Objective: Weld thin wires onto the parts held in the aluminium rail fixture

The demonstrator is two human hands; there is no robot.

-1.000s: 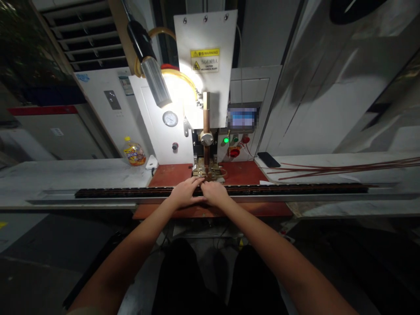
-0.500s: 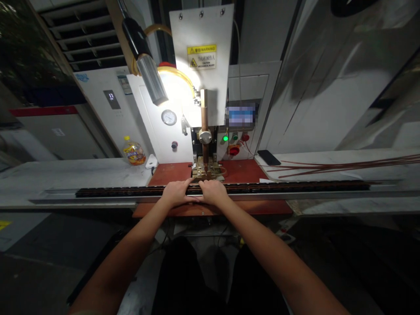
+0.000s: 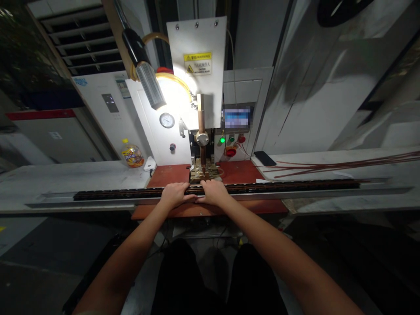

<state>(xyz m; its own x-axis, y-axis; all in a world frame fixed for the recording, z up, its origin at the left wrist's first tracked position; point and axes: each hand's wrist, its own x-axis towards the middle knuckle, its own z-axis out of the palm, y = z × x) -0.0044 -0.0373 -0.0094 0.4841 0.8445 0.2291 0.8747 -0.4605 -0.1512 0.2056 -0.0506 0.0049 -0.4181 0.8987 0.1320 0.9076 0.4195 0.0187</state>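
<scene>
A long metal rail (image 3: 108, 201) lies crosswise in front of me, with a segmented black strip (image 3: 278, 187) and thin copper-coloured rods along it. My left hand (image 3: 174, 195) is closed over the rail, thumb along its near side. Close beside it my right hand (image 3: 214, 193) grips the same rail, and the two thumb tips nearly meet. Just beyond my fingers, the copper rod (image 3: 201, 118) of a bench machine points down at a small brass-coloured fixture (image 3: 205, 171). My fingertips are partly hidden behind the rail.
A lit work lamp (image 3: 149, 83) shines on the white machine panel (image 3: 197, 39). A bottle with a yellow cap (image 3: 132, 155) stands at left. On the right bench lie a black phone (image 3: 265, 158) and several copper-coloured rods (image 3: 344, 165). A red-brown board (image 3: 210, 209) edges the bench.
The camera view has shifted slightly. My fingers have drawn a little apart on the rail, which keeps its place under the machine. The digits on the grey cabinet's display have changed.
</scene>
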